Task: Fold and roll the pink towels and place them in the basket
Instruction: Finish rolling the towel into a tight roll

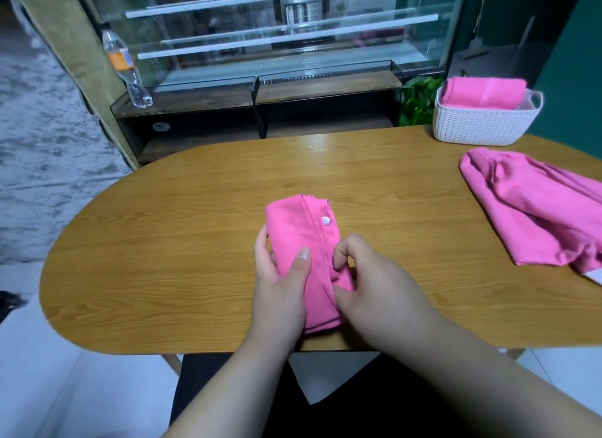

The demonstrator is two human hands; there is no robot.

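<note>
Probably a café or bakery: a glass display case point(280, 37) stands behind the wooden table point(195, 229)

A folded pink towel point(298, 242) lies near the front edge of an oval wooden table point(163, 242). The left hand point(281, 284) grips its left side, thumb on top; the right hand point(368, 281) pinches its right edge with curled fingers. A loose pink towel point(534, 209) lies at the table's right edge, and behind it a white basket point(482, 125) in the far right corner holds a rolled pink towel point(485, 92)
</note>
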